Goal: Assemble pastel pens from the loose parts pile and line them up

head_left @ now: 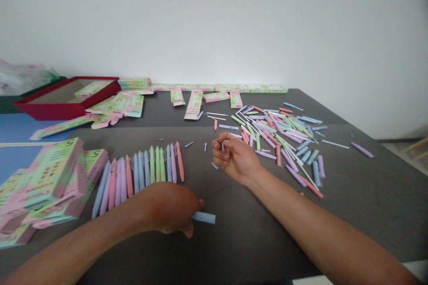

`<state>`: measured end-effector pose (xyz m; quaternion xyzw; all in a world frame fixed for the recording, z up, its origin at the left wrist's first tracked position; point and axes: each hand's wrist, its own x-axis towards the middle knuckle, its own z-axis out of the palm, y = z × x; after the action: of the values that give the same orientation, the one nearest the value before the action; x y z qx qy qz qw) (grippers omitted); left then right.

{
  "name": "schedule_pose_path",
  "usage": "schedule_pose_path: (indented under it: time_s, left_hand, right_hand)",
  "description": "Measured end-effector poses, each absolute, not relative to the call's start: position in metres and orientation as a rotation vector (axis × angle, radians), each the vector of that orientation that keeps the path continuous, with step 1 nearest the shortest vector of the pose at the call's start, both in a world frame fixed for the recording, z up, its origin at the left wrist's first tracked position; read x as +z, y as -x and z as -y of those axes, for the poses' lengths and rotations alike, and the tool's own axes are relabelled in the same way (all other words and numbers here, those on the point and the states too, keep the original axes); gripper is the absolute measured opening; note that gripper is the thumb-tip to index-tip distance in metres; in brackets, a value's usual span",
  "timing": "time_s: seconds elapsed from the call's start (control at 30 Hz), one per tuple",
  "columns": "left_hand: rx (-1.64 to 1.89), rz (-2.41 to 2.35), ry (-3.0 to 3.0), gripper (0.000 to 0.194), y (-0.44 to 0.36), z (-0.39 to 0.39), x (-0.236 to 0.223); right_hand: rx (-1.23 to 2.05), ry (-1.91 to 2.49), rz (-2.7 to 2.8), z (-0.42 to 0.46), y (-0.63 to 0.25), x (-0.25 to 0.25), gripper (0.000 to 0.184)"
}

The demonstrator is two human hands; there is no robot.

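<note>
My left hand is closed round a blue pen barrel, whose end sticks out to the right past the fingers. Beyond that hand lies a row of pens in pink, purple, blue and green, side by side. My right hand is raised over the middle of the table, its fingertips pinching a small blue pen part. Close to it on the table are a small purple piece, a small grey-blue piece and a clear piece.
A loose heap of pen barrels, tips and white refills spreads to the right. Stacked printed boxes stand at the left. Flattened cartons lie near a red tray. More boxes line the wall.
</note>
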<state>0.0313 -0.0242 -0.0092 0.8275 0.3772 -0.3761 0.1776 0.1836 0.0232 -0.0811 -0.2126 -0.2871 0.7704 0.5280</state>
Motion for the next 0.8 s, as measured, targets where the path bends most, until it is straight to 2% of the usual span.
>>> schedule_pose_path:
  time_s: [0.23,0.37,0.43,0.6,0.8]
  left_hand:
    - [-1.045,-1.111,-2.350,0.056,-0.019,0.003,-0.005]
    - [-1.028,-1.221,-2.376,0.058,-0.006,-0.016,-0.004]
    - [-0.875,-1.205,-2.399,0.050,-0.001,-0.023,-0.003]
    - [-0.949,-1.196,-2.277,0.031,0.001,-0.034,-0.003]
    - [-0.924,-1.144,-2.123,0.027,0.002,-0.042,-0.012]
  right_hand:
    - [1.739,0.545,0.826,-0.024,-0.182,-0.087,0.015]
    - [1.611,0.679,1.083,-0.025,-0.181,-0.095,0.013]
    - [1.495,0.753,1.290,-0.023,-0.181,-0.099,0.013]
    - [1.303,0.858,1.585,-0.014,-0.177,-0.098,0.015]
    - [1.236,0.888,1.649,-0.005,-0.172,-0.092,0.016]
